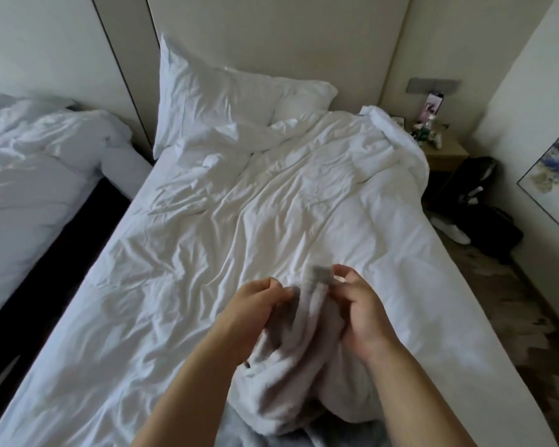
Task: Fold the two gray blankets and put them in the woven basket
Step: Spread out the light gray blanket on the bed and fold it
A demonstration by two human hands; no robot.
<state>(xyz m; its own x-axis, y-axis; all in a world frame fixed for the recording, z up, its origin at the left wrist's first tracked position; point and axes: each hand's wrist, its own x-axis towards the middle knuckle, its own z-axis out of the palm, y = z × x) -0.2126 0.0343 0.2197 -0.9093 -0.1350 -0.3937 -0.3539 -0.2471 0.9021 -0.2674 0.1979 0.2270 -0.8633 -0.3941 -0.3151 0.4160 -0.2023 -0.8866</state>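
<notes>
From my remote view, folding has barely begun: the left hand (259, 301) and right hand (363, 306) both pinch the top edge of a pale gray fluffy fleece blanket (291, 369). It hangs bunched in soft rolls over a rumpled white cotton duvet (271, 204). No woven basket is in sight.

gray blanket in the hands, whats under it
The gray blanket, gripped by the left hand and right hand, hangs over the white duvet; more gray fabric shows below it. Whatever lies directly beneath the bunch is covered.
</notes>
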